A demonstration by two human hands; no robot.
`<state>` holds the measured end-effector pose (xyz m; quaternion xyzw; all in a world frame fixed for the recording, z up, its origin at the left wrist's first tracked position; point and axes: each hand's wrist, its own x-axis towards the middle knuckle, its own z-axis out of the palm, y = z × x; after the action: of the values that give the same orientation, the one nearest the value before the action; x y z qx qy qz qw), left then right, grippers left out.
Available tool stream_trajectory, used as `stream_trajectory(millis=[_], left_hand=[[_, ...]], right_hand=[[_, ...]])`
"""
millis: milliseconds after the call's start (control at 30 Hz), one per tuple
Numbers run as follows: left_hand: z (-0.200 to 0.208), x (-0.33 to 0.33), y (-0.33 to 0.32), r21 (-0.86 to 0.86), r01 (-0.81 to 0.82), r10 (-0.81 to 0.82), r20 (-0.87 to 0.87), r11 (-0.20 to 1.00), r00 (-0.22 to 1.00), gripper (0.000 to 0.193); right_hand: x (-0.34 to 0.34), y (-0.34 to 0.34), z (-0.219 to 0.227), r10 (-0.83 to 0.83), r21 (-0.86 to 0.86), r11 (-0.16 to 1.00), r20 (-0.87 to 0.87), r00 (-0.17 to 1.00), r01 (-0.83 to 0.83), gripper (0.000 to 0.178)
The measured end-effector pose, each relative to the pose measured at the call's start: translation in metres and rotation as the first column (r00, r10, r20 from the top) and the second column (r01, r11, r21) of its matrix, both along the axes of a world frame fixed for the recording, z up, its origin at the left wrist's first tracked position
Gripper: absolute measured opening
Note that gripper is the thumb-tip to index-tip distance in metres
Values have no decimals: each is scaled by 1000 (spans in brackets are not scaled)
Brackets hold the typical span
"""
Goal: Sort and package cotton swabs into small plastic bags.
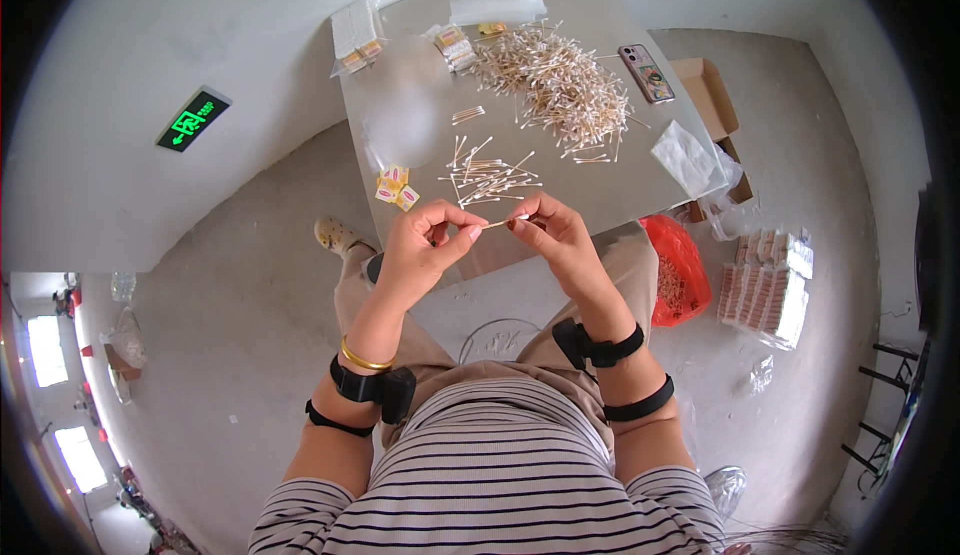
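- Our left hand [425, 245] and right hand [568, 245], fingertips closed, pinch 1 slender, white-tipped wooden swab [497, 224].
- It sits nearer us than the large, tangled heap of swabs [560, 85].
- Near-left of that heap, we see 1 loose swab scatter [487, 177].

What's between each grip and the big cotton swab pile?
Left grip: a loose scatter of cotton swabs lies low on the tabletop, in line with the big pile. Right grip: nothing visible in the way. Both are occupied, though, pinching one swab between them.
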<state>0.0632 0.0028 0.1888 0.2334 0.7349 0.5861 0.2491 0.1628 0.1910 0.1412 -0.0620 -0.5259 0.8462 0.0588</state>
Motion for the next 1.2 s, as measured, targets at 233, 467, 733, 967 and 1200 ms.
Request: stream_trajectory(millis=[233,467,733,967,1200], left_hand=[[5,-7,3,143,34,-64,214,989,975,10],[-39,-26,4,-263,30,-51,-75,964,996,17],[-161,-75,7,-332,-188,-29,-552,924,833,51],[-204,-113,44,-439,-233,-125,-647,868,753,71],[-213,-105,57,-542,-44,-372,-631,839,681,81]], right_hand=[[-8,0,-1,54,-182,981,-89,995,-70,7],[-23,1,-32,-33,285,959,77,997,10,5],[-47,2,-148,-226,935,350,31,974,51,9],[-72,8,-148,-277,982,185,79,958,-27,42],[-83,39,-152,-180,995,66,90,980,-79,104]])
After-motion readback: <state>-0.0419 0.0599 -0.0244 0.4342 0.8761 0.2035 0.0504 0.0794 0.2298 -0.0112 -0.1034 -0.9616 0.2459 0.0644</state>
